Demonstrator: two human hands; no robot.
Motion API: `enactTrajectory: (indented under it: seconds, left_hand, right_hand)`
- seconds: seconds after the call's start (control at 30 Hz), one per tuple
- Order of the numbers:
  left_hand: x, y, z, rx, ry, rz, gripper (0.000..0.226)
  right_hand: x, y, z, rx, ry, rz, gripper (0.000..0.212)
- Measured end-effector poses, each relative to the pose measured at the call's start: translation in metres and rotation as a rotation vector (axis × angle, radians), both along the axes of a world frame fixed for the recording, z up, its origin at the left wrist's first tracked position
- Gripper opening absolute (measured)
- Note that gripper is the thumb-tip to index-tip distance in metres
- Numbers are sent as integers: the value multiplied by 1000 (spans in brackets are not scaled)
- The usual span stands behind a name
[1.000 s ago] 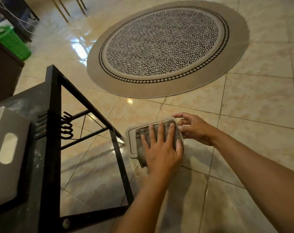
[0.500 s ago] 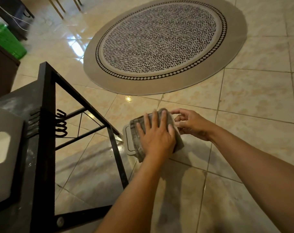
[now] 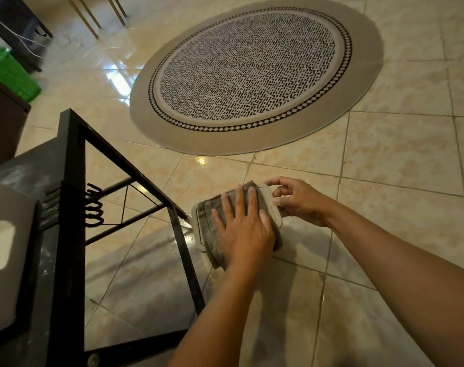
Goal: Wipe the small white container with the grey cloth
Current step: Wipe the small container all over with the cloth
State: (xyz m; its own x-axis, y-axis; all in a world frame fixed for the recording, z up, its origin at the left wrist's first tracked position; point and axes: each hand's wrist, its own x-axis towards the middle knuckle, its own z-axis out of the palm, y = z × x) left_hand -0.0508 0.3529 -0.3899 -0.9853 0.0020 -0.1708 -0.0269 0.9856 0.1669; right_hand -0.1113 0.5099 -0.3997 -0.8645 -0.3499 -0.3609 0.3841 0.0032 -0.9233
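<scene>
round grey patterned rug (image 3: 254,72) on beige tiles, upper centre | black metal frame (image 3: 71,207) lower left | small white plastic container (image 3: 274,207) centre frame, in mid-air | grey cloth (image 3: 212,234) draped over it | my left hand (image 3: 245,231) flat, fingers spread, pressing cloth | my right hand (image 3: 298,201) curled, pinching container's right edge

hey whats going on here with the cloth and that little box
A person is wiping a small white container held in the air above the tiled floor. The left hand lies flat, pressing a grey cloth against it, while the right hand grips its far edge to steady it. The cloth hides most of the container.
</scene>
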Motion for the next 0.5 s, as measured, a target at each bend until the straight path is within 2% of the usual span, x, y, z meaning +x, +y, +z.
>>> enactTrajectory:
  seconds: [0.17, 0.33, 0.5]
  left_hand:
    - [-4, 22, 1, 18, 7, -48, 61]
    - [-18, -2, 0, 57, -10, 56, 62]
    - [-2, 22, -1, 8, 29, -100, 61]
  right_hand:
    - [0, 1, 0, -1, 19, 24, 48]
    - [1, 0, 1, 13, 17, 1, 46]
    - [1, 0, 0, -47, 1, 13, 48]
